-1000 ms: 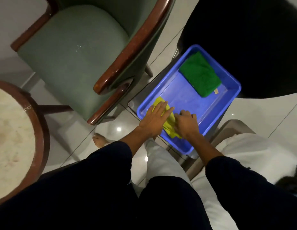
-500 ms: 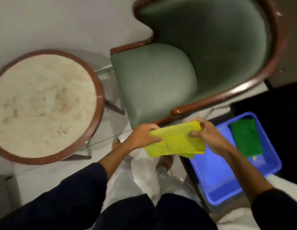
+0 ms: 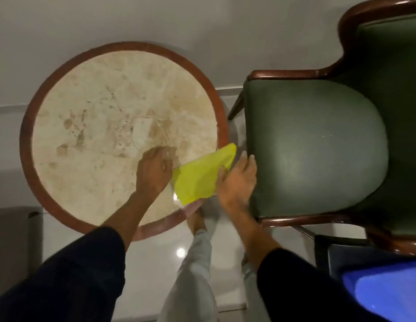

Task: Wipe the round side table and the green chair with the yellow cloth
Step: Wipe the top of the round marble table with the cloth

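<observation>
Both hands hold the yellow cloth (image 3: 200, 175): left hand (image 3: 154, 169) pinches its left end, fingers curled; right hand (image 3: 234, 180) grips the right end. Cloth hangs btwn them, over the round side table (image 3: 28, 145) edge. Too loose w/ one hand = it could drop. Green chair (image 3: 316, 147) is just right of the right hand.

Both hands hold the yellow cloth (image 3: 200, 176) above the near right edge of the round tabletop (image 3: 104, 126), whose pale stone surface sits inside a brown wooden rim. The left hand (image 3: 154, 171) grips the cloth's left side; the right hand (image 3: 236, 180) holds its right side, just beside the green chair (image 3: 318, 145) seat. A blue tray (image 3: 388, 291) shows at lower right.
</observation>
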Tool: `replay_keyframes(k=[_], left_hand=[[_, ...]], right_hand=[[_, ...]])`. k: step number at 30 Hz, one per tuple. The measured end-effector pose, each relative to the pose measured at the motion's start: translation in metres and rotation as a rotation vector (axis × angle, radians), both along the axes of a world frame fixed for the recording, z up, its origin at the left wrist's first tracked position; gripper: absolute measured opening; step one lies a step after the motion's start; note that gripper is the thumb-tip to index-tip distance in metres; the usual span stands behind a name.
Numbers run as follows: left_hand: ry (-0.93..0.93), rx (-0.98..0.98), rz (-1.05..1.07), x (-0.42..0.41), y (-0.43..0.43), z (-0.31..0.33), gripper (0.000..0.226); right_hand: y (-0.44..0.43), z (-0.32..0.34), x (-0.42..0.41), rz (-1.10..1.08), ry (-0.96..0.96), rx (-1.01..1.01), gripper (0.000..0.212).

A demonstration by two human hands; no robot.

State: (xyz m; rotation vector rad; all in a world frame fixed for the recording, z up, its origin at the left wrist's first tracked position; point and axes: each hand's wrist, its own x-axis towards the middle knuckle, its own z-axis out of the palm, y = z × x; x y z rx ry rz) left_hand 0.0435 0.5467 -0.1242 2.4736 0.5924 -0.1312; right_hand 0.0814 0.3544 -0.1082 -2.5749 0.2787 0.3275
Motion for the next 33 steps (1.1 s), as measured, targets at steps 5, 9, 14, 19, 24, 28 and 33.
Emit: replay_keyframes(k=[5, 9, 14, 19, 24, 28, 33], left_hand=[[0.044, 0.396, -0.095, 0.041, 0.049, -0.048, 0.045], [0.123, 0.440, -0.036, 0.037, 0.055, -0.071, 0.056], [0.062, 0.489, -0.009, 0.038, 0.057, -0.070, 0.055], [0.007, 0.532, -0.006, 0.036, 0.055, -0.075, 0.053], [-0.052, 0.508, 0.067, 0.040, 0.053, -0.072, 0.049], [-0.023, 0.470, 0.175, 0.036, 0.052, -0.072, 0.048], [0.047, 0.449, 0.161, 0.037, 0.053, -0.069, 0.054]], right_hand=[[0.077, -0.059, -0.022, -0.167, 0.017, -0.024, 0.091], [0.079, -0.078, 0.038, -0.060, -0.106, -0.147, 0.088], [0.108, -0.080, 0.136, 0.238, -0.183, -0.293, 0.073], [0.142, -0.082, 0.233, 0.595, -0.195, -0.271, 0.064], [0.139, -0.078, 0.192, 1.104, -0.326, -0.243, 0.060], [0.089, -0.077, 0.100, 1.194, -0.317, -0.113, 0.059], [0.021, -0.074, 0.057, 1.280, -0.290, -0.082, 0.059]])
